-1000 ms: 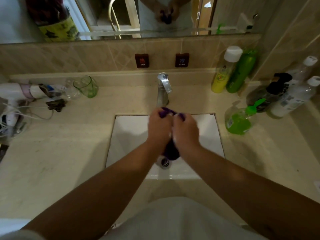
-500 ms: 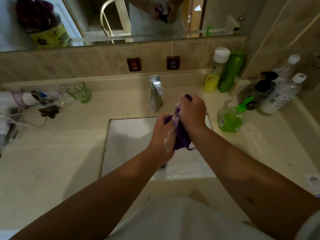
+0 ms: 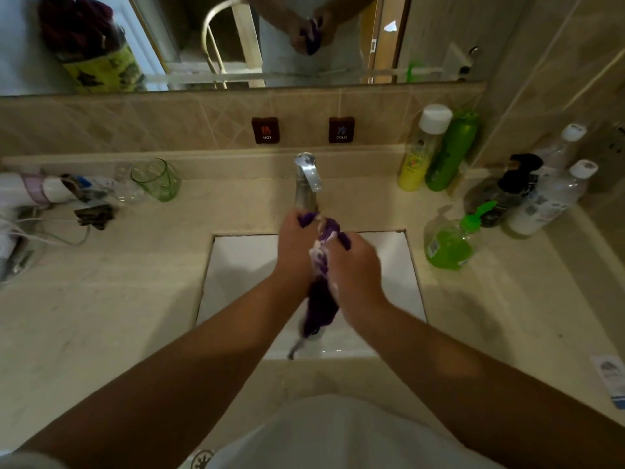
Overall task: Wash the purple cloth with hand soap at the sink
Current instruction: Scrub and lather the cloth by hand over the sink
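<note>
Both hands hold the purple cloth [image 3: 320,299] bunched between them above the white sink [image 3: 236,265]. My left hand [image 3: 296,245] grips its upper end close under the chrome tap [image 3: 306,184]. My right hand [image 3: 353,265] grips the cloth just beside it, and white lather shows on the fabric between the two hands. The cloth's dark wet lower end hangs down over the basin. The green hand soap pump bottle [image 3: 449,242] stands on the counter right of the sink.
Yellow and green bottles [image 3: 436,150] stand at the back right, with several more bottles [image 3: 541,194] in the right corner. A green glass [image 3: 157,179] and a white hair dryer [image 3: 30,191] with its cord lie on the left counter. A mirror runs along the top.
My right hand has come down from beside the tap and my left hand has gone up, so the hands are close together again, rubbing the cloth. The view shifted slightly.
</note>
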